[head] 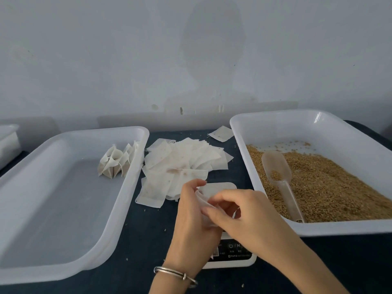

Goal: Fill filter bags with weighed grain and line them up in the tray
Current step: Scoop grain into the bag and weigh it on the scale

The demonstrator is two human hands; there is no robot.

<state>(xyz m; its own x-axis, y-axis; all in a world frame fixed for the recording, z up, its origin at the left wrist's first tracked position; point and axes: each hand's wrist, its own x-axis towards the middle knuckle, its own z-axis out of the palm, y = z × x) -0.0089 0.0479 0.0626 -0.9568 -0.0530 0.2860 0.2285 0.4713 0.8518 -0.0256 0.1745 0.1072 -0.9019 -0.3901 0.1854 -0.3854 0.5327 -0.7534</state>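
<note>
Soft, even, rather cool light fills the scene, with no hard shadows. A broad faint shadow lies on the wall (pixel 212 52) straight ahead. A small glint shows on the far right rim of the grain tray (pixel 318 116). Wide-angle bending curves the trays' edges toward the borders. The fingers (pixel 212 209) are slightly blurred; the dark tabletop (pixel 148 240) reads dim.
</note>
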